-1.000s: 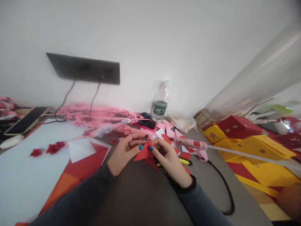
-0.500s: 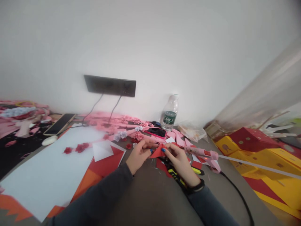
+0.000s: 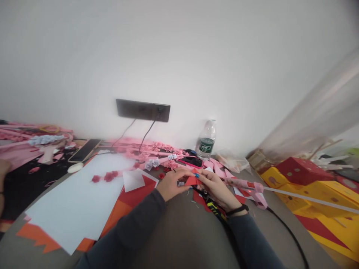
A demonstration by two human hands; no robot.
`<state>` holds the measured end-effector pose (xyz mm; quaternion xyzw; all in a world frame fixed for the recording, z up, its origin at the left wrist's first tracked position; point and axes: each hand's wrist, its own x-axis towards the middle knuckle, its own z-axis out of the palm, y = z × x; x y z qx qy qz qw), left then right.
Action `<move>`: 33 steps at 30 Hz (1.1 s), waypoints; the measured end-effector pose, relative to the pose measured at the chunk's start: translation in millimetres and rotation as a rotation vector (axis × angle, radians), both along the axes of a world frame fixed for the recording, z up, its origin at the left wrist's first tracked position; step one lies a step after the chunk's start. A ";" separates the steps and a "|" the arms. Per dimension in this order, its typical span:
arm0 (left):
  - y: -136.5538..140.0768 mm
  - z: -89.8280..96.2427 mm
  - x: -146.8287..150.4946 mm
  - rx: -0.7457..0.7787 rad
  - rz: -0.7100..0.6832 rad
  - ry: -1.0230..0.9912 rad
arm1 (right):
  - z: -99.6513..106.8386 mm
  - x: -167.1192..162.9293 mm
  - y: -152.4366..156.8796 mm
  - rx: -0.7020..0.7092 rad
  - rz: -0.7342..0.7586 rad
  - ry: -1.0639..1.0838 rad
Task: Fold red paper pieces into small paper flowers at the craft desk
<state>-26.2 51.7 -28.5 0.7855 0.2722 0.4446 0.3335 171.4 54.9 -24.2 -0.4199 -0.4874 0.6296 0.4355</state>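
Observation:
Between my two hands is a small folded piece of red paper (image 3: 191, 181). My left hand (image 3: 174, 184) pinches it from the left, thumb below and fingers curled over the top. From the right, my right hand (image 3: 214, 188) grips the same paper, its blue-nailed thumb pressed on the upper part. Just under my right hand lie black-and-yellow handled pliers (image 3: 214, 209), partly covered by the wrist. A pink glue gun (image 3: 254, 189) with a long white glue stick rests to the right of that hand. Red and pink paper scraps lie around and beneath the hands.
A water bottle (image 3: 206, 141) stands against the wall behind a phone (image 3: 191, 161). White sheets (image 3: 81, 201) over red and orange paper spread on the left, with paper roses (image 3: 110, 175). Yellow and red boxes (image 3: 314, 190) fill the right. Another person's arm (image 3: 2, 179) shows at the left edge.
The camera view has shifted, so the scene sits further right and slightly lower. My left fingers have closed further over the red paper. Another person's arm has appeared at the left edge.

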 end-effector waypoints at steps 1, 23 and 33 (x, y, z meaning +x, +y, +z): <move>1.4 -1.1 -0.5 0.020 -0.013 0.018 | -2.0 0.9 0.0 -0.003 0.007 0.014; 1.4 -2.4 2.2 -0.240 -0.010 -0.106 | -7.1 5.6 -4.6 0.228 0.135 -0.203; -1.2 -3.9 10.3 -0.400 0.096 -0.214 | -6.6 -0.1 -5.8 0.233 0.136 -0.182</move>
